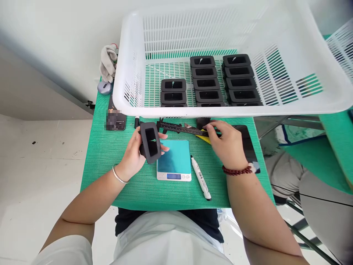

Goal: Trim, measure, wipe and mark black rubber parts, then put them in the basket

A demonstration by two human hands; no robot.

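Note:
My left hand [134, 149] grips a black rectangular part [151, 143] with a deep oblong opening, tilted above the left edge of a digital pocket scale [174, 158]. A small whitish mark shows inside the opening. My right hand [227, 141] is closed, its thumb and fingers pinched beside a small dark piece [203, 122]. Just under these fingers runs the right end of a black vernier caliper [182, 128], near a yellow-handled tool [204, 138]. What exactly the right fingers hold is unclear. A white marker [200, 178] lies right of the scale.
A large white plastic basket [198, 111] holds rows of similar black parts [205, 84] at the back. A phone [120, 121], a mouse [104, 87] and gloves [108, 62] are at left. A dark flat device [249, 147] lies right; beyond it, part of a seated person [286, 173].

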